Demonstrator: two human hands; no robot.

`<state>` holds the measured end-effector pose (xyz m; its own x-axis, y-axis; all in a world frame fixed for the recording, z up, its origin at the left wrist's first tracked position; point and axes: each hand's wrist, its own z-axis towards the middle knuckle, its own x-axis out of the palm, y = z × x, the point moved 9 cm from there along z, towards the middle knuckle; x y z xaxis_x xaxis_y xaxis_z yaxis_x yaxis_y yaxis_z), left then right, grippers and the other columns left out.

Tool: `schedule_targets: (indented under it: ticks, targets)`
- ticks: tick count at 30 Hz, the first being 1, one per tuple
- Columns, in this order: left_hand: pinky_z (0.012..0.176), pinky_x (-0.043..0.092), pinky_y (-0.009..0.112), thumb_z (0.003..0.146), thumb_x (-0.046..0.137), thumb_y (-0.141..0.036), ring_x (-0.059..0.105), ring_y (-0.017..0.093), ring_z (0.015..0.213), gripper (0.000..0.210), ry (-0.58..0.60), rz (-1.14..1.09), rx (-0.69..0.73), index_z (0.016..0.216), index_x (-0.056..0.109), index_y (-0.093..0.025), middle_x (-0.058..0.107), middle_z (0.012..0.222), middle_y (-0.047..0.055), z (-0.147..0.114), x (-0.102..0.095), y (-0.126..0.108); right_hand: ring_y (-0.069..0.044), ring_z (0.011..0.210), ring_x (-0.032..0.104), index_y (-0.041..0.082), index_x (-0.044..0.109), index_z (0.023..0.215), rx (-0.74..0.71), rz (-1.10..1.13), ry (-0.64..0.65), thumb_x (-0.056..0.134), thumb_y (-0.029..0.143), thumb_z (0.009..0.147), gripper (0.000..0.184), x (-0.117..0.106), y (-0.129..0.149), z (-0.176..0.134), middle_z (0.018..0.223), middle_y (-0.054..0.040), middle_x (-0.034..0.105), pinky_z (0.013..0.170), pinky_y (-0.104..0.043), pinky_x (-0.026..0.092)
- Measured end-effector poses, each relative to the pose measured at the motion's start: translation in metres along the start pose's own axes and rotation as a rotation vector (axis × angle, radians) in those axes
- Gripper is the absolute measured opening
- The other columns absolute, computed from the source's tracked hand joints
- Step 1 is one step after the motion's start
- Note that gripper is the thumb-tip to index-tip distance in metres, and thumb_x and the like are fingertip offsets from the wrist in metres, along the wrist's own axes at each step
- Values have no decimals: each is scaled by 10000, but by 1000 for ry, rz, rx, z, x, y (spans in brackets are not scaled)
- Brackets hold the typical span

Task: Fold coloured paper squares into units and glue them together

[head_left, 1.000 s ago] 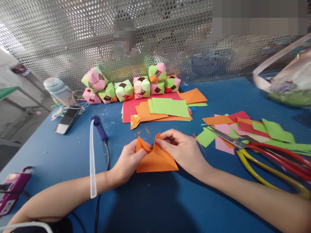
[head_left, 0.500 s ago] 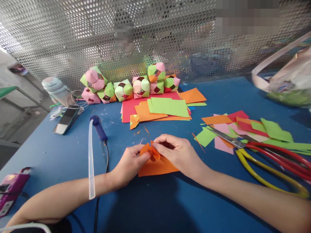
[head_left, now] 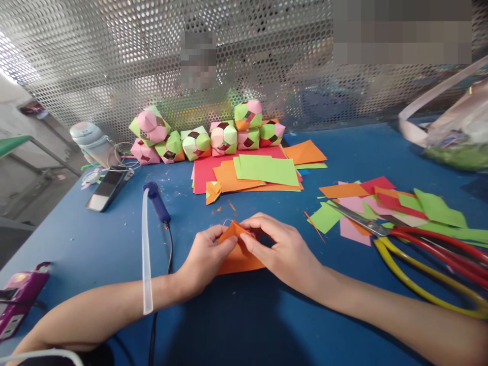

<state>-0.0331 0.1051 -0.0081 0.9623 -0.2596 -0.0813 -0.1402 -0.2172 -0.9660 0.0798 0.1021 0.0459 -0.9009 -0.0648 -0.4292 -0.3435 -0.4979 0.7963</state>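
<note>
Both hands are at a sheet of orange paper low over the blue table. My left hand pinches its left side between thumb and fingers. At the upper right edge, my right hand pinches the paper, with the fingers curled behind it. The paper is bent to a peak between the two thumbs, and part of it is hidden by the right hand. Just beyond the hands lies a small folded orange and yellow paper piece. Behind that is a stack of coloured sheets, light green on top.
Large scissors with red and yellow handles lie right, over paper scraps. A blue glue gun with a clear stick is left. Several paper balls line the mesh. A phone, bottle and purple power strip stand left.
The orange paper's open loop between my fingers has been brought together into a pointed fold. My right thumb has shifted slightly right and down. The view has moved a little.
</note>
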Motion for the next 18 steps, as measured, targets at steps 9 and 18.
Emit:
schedule_targets:
  ticks: [9, 18]
  targets:
    - [598, 382, 188, 788, 565, -290, 494, 93, 669, 163, 6, -37, -9, 817, 600, -133, 565, 736, -14, -1, -2, 1, -104, 649, 507, 185, 554, 821, 49, -35, 32, 502, 135, 820, 72, 2, -8, 1, 761, 0, 556, 620, -228, 429]
    - [547, 348, 178, 780, 567, -285, 443, 78, 616, 165, 9, 14, -38, 724, 576, -130, 509, 672, -29, 2, -4, 5, -91, 600, 490, 197, 563, 802, 204, 28, 117, 531, 189, 809, 34, 6, -23, 0, 671, 38, 527, 569, -202, 412]
